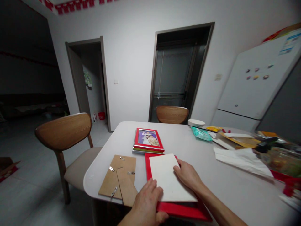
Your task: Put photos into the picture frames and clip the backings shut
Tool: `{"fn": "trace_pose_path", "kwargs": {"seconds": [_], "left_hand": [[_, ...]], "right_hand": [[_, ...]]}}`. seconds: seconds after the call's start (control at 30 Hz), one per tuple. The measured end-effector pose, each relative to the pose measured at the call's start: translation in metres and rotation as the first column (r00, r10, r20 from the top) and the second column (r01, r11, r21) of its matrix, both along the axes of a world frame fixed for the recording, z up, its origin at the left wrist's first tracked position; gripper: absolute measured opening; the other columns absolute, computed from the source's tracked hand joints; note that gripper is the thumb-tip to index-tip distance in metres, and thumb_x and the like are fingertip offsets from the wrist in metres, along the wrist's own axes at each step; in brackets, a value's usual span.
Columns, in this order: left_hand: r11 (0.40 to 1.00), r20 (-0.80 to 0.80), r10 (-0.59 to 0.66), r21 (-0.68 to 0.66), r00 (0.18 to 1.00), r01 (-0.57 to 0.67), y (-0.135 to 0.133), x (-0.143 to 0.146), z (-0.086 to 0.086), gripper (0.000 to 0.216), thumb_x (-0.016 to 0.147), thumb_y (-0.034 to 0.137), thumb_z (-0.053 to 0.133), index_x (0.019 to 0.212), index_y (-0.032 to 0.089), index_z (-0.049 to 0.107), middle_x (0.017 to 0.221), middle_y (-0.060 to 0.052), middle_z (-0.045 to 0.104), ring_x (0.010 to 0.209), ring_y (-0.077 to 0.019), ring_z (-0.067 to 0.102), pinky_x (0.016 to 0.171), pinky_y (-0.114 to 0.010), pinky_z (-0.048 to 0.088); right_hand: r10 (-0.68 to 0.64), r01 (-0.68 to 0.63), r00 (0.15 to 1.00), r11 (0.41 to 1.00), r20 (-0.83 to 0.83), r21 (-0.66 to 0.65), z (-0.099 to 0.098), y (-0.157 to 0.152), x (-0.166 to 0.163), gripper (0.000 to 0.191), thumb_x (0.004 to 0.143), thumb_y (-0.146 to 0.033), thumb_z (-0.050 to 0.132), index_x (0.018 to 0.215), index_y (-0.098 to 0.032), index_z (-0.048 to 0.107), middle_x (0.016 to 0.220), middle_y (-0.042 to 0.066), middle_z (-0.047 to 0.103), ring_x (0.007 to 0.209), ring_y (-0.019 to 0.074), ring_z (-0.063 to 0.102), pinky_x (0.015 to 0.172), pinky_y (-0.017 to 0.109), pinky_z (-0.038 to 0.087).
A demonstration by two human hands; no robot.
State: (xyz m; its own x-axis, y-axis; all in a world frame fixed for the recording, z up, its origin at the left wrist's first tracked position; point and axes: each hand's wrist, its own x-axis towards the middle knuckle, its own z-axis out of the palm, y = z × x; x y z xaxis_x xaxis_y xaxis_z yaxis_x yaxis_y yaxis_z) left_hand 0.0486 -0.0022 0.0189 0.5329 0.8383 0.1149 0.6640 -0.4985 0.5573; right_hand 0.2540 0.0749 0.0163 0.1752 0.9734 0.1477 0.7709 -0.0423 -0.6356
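A red picture frame (185,211) lies on the table in front of me, with a blank white sheet (171,180) over its middle. The sheet sits slightly askew and leaves red border showing at the top left and along the bottom. My left hand (149,201) is closed at the frame's lower left, fingers on the sheet's edge and thumb on the red border. At the sheet's right edge, my right hand (189,177) is closed with its thumb on the paper; its lower fingers are hidden. Left of the frame lies a brown backing board (110,179) with metal clips and a stand leg.
Beyond the frame is a stack of framed pictures (148,138), a red one on top. Packets, paper and a white bowl (196,122) crowd the white table's (188,149) right side. Wooden chairs (68,130) stand at the left and far side.
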Motion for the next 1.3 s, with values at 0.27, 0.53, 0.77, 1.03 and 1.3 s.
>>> {"fn": "trace_pose_path", "kwargs": {"seconds": [0.27, 0.53, 0.77, 1.03, 1.3], "left_hand": [[1.000, -0.002, -0.002, 0.015, 1.000, 0.003, -0.003, -0.005, 0.004, 0.062, 0.057, 0.021, 0.069, 0.114, 0.011, 0.047, 0.127, -0.017, 0.040, 0.118, -0.0270, 0.034, 0.097, -0.040, 0.028], [0.942, -0.186, 0.333, 0.116, 0.925, -0.316, -0.003, -0.104, -0.005, 0.075, 0.053, 0.023, 0.067, 0.122, 0.016, 0.038, 0.134, -0.015, 0.027, 0.123, -0.0275, 0.022, 0.099, -0.047, 0.018], [0.884, -0.119, 0.419, 0.280, 0.900, -0.375, 0.003, -0.143, -0.033, 0.052, 0.059, 0.015, 0.058, 0.111, 0.018, 0.051, 0.124, -0.010, 0.045, 0.115, -0.0240, 0.039, 0.096, -0.039, 0.032], [0.887, 0.029, 0.339, 0.325, 0.940, -0.329, 0.008, -0.139, -0.024, 0.044, 0.059, 0.017, 0.063, 0.102, 0.017, 0.058, 0.113, -0.012, 0.055, 0.104, -0.0267, 0.050, 0.089, -0.039, 0.041], [0.949, 0.147, 0.118, 0.273, 0.982, -0.155, 0.003, -0.062, 0.012, 0.044, 0.062, 0.027, 0.068, 0.103, 0.017, 0.055, 0.116, -0.012, 0.052, 0.107, -0.0256, 0.046, 0.091, -0.039, 0.038]], "right_hand": [[-0.058, 0.039, 0.942, 0.997, 0.330, 0.065, -0.008, -0.013, -0.002, 0.038, 0.070, -0.024, 0.042, 0.105, -0.014, 0.051, 0.087, 0.010, 0.055, 0.081, 0.0214, 0.051, 0.068, 0.030, 0.037], [0.260, -0.295, 0.943, 0.942, 0.208, 0.159, 0.005, -0.032, -0.057, 0.034, 0.074, -0.027, 0.043, 0.102, -0.012, 0.056, 0.105, 0.012, 0.053, 0.098, 0.0213, 0.046, 0.086, 0.032, 0.033], [0.481, -0.506, 0.847, 0.860, 0.228, 0.066, 0.015, -0.059, -0.152, 0.042, 0.063, -0.042, 0.056, 0.099, -0.020, 0.055, 0.096, 0.008, 0.054, 0.089, 0.0233, 0.046, 0.079, 0.036, 0.035], [0.492, -0.497, 0.867, 0.863, 0.075, 0.089, 0.007, -0.055, -0.153, 0.037, 0.058, -0.018, 0.053, 0.094, -0.019, 0.056, 0.094, 0.007, 0.051, 0.089, 0.0195, 0.045, 0.077, 0.029, 0.038], [0.419, -0.420, 0.908, 0.902, 0.025, 0.099, 0.036, -0.068, -0.066, 0.038, 0.056, -0.015, 0.047, 0.093, -0.020, 0.058, 0.100, 0.006, 0.053, 0.096, 0.0199, 0.046, 0.087, 0.033, 0.035]]}}
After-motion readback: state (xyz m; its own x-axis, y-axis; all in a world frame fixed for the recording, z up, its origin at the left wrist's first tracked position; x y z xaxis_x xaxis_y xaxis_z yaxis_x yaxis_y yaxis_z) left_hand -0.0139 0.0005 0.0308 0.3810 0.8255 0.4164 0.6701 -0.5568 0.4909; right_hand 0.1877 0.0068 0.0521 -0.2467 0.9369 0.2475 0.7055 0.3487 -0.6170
